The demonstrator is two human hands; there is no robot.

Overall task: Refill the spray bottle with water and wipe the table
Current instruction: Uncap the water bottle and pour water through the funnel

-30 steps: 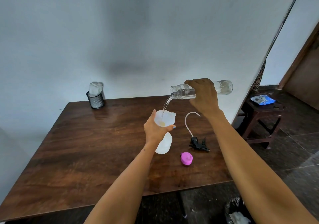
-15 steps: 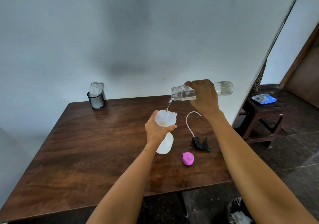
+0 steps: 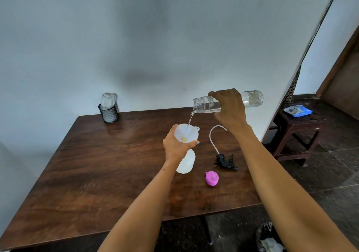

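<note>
Currently pouring: right hand (image 3: 230, 108) grips clear plastic bottle (image 3: 252, 98), still tipped; stream thinner.
Receiving: left hand (image 3: 177, 144) holds white funnel (image 3: 186, 133) on white spray bottle (image 3: 186, 161); refill continues.

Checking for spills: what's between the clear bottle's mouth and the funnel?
In the head view, only a thin stream of water runs from the clear bottle into the funnel.

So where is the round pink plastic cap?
The round pink plastic cap lies on the brown wooden table, just nearer than the black spray trigger head.
</note>
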